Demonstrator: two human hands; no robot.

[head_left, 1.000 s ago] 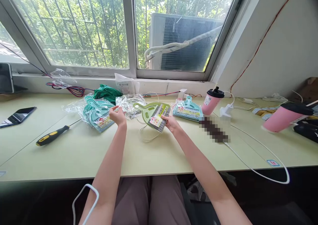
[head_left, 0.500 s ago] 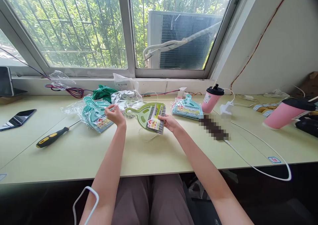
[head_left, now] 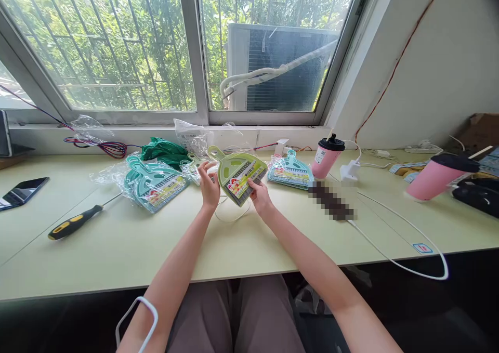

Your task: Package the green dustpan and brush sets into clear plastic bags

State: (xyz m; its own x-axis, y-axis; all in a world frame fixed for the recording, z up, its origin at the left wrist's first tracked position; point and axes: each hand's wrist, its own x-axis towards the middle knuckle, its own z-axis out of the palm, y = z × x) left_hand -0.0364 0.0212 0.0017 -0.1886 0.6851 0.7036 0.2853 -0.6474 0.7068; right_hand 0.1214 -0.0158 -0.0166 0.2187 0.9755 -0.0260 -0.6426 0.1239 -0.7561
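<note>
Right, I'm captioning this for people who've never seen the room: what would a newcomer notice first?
Probably the lime-green dustpan set, gripped by the right hand at the middle of the table. Next might come two black-lidded pink cups, one right of centre and one farther right, and the bright window behind, with an outdoor unit beyond it.

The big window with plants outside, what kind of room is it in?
Probably a small workroom or office. A long pale table stands under the window, with a screwdriver on it, several dustpan sets in clear plastic, and a white plug with cables.
</note>
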